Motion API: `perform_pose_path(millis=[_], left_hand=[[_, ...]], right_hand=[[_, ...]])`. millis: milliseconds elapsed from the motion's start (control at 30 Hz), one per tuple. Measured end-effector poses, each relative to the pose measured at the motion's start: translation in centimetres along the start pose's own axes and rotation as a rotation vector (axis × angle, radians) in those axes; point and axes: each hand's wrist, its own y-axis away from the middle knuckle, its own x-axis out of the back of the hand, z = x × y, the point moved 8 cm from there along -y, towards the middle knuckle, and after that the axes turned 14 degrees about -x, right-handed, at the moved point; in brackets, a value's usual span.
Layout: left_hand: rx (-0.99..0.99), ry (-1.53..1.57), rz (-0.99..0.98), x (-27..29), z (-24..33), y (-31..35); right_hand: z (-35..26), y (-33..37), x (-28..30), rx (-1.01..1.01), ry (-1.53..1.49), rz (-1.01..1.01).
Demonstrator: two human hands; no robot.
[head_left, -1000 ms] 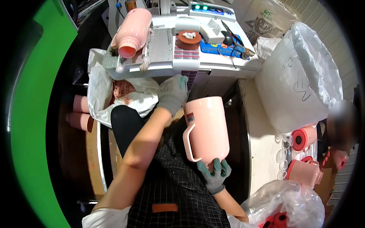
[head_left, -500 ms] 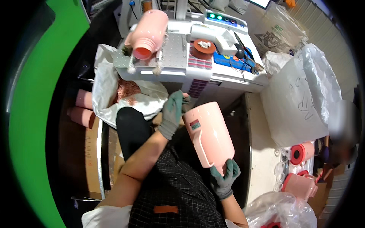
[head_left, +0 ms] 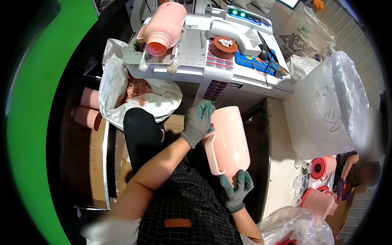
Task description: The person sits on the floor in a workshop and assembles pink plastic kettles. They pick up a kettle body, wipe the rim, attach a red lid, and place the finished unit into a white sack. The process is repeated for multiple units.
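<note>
A glossy pink plastic jug [head_left: 229,141] with a side handle lies tilted in front of my lap, its narrow neck toward me. My right hand [head_left: 237,191], in a grey-green work glove, is closed round that neck end. Beside the jug's far end, my gloved left hand [head_left: 199,122] has its fingers curled together against the small label [head_left: 210,129], partly covering it. Whether anything is between those fingers is hidden. Another pink jug [head_left: 165,27] lies on the perforated plate [head_left: 190,51] of a white machine, its open mouth facing me.
On the machine sit a brown tape roll [head_left: 224,48] and a strip of labels [head_left: 218,73]. A white bag [head_left: 110,90] holds pink shavings at left, near two pink shells [head_left: 85,117]. At right are a large white bag [head_left: 316,114], pink jugs [head_left: 318,201] and another person's arm [head_left: 348,168].
My left hand has moved right and down onto the label area of the jug. The jug and right hand have shifted slightly, and the whole view has shifted a little.
</note>
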Motion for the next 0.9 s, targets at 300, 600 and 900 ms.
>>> perform_pose_path(millis=[300, 600, 900], left_hand=[[0.112, 0.318, 0.109, 1.9, -1.0, 1.5], [0.106, 0.321, -0.183, 2.4, 1.9, 0.0], [-1.255, -1.27, -0.229, 13.0, 10.5, -13.9]], right_hand=[[-0.5, 0.7, 0.5, 0.079, -0.055, -0.101], [4.0, -4.7, 1.5, -0.371, -0.371, -0.398], [8.3, -9.8, 2.2, -0.835, -1.158, -0.104]])
